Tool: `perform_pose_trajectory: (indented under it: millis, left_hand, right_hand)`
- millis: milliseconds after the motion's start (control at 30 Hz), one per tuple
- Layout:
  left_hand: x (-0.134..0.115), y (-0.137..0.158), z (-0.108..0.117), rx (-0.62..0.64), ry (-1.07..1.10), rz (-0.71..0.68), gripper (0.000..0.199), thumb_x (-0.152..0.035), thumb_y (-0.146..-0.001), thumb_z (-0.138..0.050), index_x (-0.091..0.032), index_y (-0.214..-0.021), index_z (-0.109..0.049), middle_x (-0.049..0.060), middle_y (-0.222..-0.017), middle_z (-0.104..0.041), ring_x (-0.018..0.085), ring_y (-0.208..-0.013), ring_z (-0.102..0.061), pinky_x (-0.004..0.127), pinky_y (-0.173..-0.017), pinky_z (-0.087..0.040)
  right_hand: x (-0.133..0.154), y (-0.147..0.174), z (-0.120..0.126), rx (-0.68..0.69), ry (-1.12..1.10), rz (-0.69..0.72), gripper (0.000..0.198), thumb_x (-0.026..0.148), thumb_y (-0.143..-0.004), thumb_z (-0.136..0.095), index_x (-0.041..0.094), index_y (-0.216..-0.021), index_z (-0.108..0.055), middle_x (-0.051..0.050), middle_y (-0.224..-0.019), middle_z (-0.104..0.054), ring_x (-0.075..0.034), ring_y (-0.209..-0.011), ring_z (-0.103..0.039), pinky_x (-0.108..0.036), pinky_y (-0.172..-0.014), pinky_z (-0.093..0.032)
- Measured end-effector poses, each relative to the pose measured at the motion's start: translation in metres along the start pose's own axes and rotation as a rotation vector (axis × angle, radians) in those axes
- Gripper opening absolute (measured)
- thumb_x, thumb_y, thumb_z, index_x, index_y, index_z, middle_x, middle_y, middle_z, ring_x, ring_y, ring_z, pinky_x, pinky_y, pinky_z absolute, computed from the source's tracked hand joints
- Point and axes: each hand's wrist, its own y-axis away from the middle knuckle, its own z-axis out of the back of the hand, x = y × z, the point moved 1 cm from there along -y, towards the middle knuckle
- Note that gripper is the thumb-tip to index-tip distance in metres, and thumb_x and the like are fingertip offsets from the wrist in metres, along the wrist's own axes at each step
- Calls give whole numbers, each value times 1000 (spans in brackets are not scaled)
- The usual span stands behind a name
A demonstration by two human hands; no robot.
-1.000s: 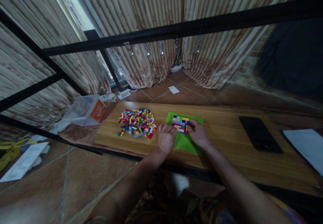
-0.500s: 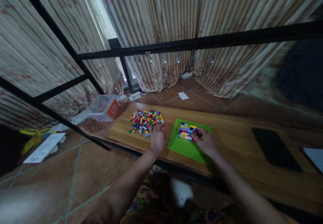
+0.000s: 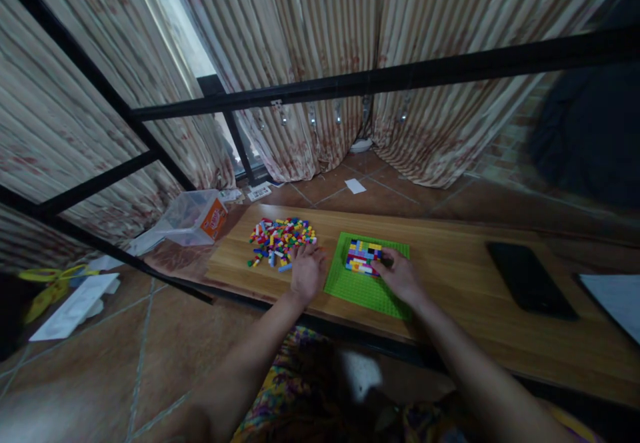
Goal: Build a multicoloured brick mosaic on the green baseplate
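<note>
A green studded baseplate [image 3: 367, 293] lies on the wooden table. On its back left part stands a flat block of toy bricks [image 3: 361, 256] in many colours, packed tightly together. My right hand [image 3: 400, 276] has its thumb and fingers closed at the right edge of this block; any single brick between the fingertips is too small to make out. Left of the baseplate spreads a pile of loose toy bricks [image 3: 280, 238]. My left hand [image 3: 307, 275] rests at the near right edge of the pile, palm down, fingers stretched out and apart.
The wooden table [image 3: 450, 270] carries a black phone-like slab [image 3: 530, 280] and some white paper [image 3: 613, 296] at right. A clear plastic box [image 3: 193, 220] with an orange label stands beyond its left end. A black metal bar [image 3: 340, 86] crosses before the curtains [image 3: 320, 23].
The whole view has shifted slightly as my head moved. My left hand stays by the pile and my right hand at the block's right edge, with barely any visible movement.
</note>
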Motion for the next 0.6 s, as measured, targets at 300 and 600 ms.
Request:
perform_pose_trajectory:
  millis: [300, 600]
  left_hand:
    - [-43, 4, -14, 61, 203, -133, 16, -21, -89, -55, -25, -94, -70, 2, -91, -70, 20, -91, -61, 38, -93, -40]
    - [-49, 0, -19, 32, 173, -132, 14, -17, -86, -57, -24, -90, -68, 1, -90, -72, 21, -90, -63, 39, -92, -41]
  right_hand:
    - [8, 2, 6, 25, 24, -12, 42, 38, -81, -59, 14, -115, -60, -15, -106, -70, -26, -91, -66, -40, -83, -50]
    - [11, 2, 6, 35, 20, -41, 42, 38, -80, -60, 14, -115, -60, -15, -107, -70, -25, -88, -67, -40, -80, -50]
